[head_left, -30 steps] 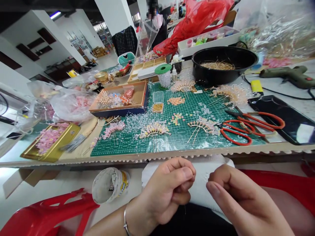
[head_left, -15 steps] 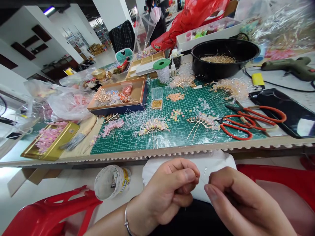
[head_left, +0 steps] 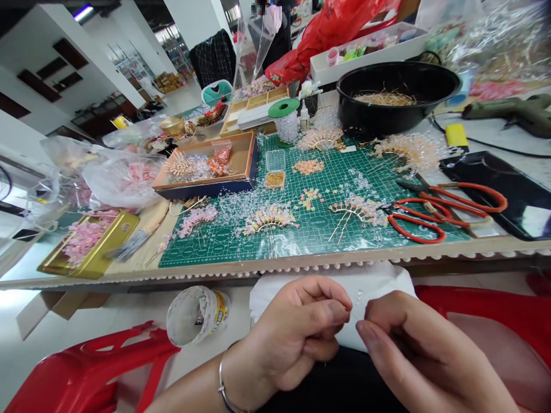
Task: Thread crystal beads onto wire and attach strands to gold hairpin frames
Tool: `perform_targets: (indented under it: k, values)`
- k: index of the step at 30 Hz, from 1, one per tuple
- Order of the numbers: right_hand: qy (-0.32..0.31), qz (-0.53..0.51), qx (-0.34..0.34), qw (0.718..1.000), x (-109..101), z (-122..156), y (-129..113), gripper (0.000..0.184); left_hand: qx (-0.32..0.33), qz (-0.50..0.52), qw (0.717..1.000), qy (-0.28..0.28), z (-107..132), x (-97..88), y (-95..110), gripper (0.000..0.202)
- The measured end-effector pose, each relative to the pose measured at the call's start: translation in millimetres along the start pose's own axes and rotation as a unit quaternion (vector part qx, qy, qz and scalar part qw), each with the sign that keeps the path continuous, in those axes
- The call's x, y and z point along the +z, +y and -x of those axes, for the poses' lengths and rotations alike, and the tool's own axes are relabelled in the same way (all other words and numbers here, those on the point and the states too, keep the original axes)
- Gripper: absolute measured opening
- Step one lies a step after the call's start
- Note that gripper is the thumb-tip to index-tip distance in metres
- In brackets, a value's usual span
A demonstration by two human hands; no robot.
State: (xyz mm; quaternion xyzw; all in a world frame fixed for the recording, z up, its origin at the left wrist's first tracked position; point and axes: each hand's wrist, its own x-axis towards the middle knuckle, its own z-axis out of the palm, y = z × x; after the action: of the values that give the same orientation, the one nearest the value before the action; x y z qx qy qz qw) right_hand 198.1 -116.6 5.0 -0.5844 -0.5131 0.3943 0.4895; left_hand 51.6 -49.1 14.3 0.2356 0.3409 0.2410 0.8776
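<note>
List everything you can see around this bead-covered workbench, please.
cutting mat: one, green, on the table
beaded hairpins: five, pink and gold, on the mat
scissors: two, red-handled, at the mat's right end
pot: one, black, behind the mat
glue gun: one, green, right of the pot
tin: one, gold, holding pink flowers, left of the mat
box tray: one, brown and navy, left of the mat
tub: one, white, on the floor
plastic chairs: two, red, beside the person
thin wire: one, pale, between the hands
left hand: one, pinching the wire
silver bangle: one, on the left wrist
right hand: one, pinching the wire
</note>
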Motion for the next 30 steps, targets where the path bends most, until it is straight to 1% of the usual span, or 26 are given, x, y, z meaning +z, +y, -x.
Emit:
perform_targets:
  k: [1,3,4,5,6,7,9,10,11,12,13,14,16,18,19,20,21,22,23,24,26,27,28,29,30]
  values:
    - [-0.012,-0.003,0.011,1.000,-1,-1,0,0.035,0.000,-0.004,1.000,-0.002,0,-0.8,0,0.024]
    - [-0.060,-0.019,0.035,0.997,-5,-4,1,0.037,0.021,-0.034,0.999,0.004,2,-2.1,1,0.021]
    - [-0.083,-0.032,0.047,0.995,-6,-6,3,0.038,0.049,-0.079,0.996,0.013,3,-2.5,3,0.018]
    - [-0.097,-0.045,0.059,0.992,-8,-8,4,0.039,0.095,-0.148,0.984,0.024,5,-2.6,5,0.015]
    - [-0.109,-0.062,0.074,0.989,-9,-10,6,0.039,0.155,-0.238,0.958,0.033,8,-2.6,8,0.011]
    - [-0.117,-0.084,0.091,0.985,-10,-12,8,0.039,0.220,-0.335,0.915,0.041,10,-2.4,11,0.009]
    - [-0.131,-0.141,0.122,0.974,-10,-15,10,0.040,0.333,-0.503,0.796,0.043,15,-2.0,16,0.009]
    - [-0.144,-0.167,0.134,0.966,-9,-17,10,0.040,0.371,-0.558,0.741,0.039,17,-1.9,19,0.009]
    - [-0.153,-0.190,0.142,0.959,-9,-18,9,0.040,0.395,-0.596,0.699,0.033,18,-2.0,21,0.009]
    - [-0.159,-0.209,0.148,0.953,-8,-18,8,0.041,0.409,-0.621,0.668,0.030,19,-2.1,22,0.007]
    - [-0.161,-0.224,0.154,0.949,-7,-18,6,0.041,0.417,-0.638,0.647,0.030,19,-2.2,24,0.006]
    - [-0.166,-0.235,0.164,0.944,-7,-18,4,0.041,0.420,-0.649,0.634,0.029,19,-2.0,26,0.005]
    - [-0.179,-0.254,0.186,0.932,-7,-17,1,0.039,0.420,-0.660,0.622,0.024,20,-0.7,30,0.006]
    - [-0.185,-0.261,0.203,0.925,-7,-15,-1,0.034,0.416,-0.661,0.624,0.014,22,2.2,35,0.008]
    - [-0.185,-0.263,0.205,0.924,-7,-14,-2,0.032,0.412,-0.657,0.632,0.011,23,4.0,38,0.009]
    - [-0.185,-0.266,0.202,0.924,-8,-14,-3,0.031,0.406,-0.648,0.644,0.012,24,5.6,40,0.010]
    - [-0.183,-0.270,0.199,0.924,-8,-14,-4,0.029,0.398,-0.633,0.664,0.016,24,6.7,41,0.011]
    - [-0.179,-0.275,0.195,0.924,-9,-15,-5,0.026,0.388,-0.609,0.692,0.021,24,7.0,42,0.011]
    - [-0.173,-0.285,0.191,0.923,-11,-16,-8,0.024,0.374,-0.572,0.730,0.023,22,6.2,41,0.010]
    - [-0.165,-0.295,0.185,0.923,-12,-18,-11,0.022,0.356,-0.518,0.778,0.021,19,4.1,39,0.008]
    - [-0.148,-0.307,0.166,0.925,-16,-22,-18,0.020,0.300,-0.376,0.876,-0.006,10,-3.7,32,0.007]
    - [-0.139,-0.305,0.151,0.930,-18,-24,-22,0.020,0.268,-0.305,0.913,-0.026,5,-8.6,27,0.010]
    - [-0.128,-0.296,0.136,0.937,-19,-25,-25,0.019,0.238,-0.254,0.936,-0.047,-1,-13.5,21,0.015]
    - [-0.116,-0.282,0.119,0.945,-21,-26,-28,0.018,0.218,-0.226,0.947,-0.063,-6,-17.9,16,0.020]
    - [-0.103,-0.267,0.103,0.953,-22,-26,-30,0.016,0.202,-0.218,0.951,-0.082,-10,-21.1,11,0.026]
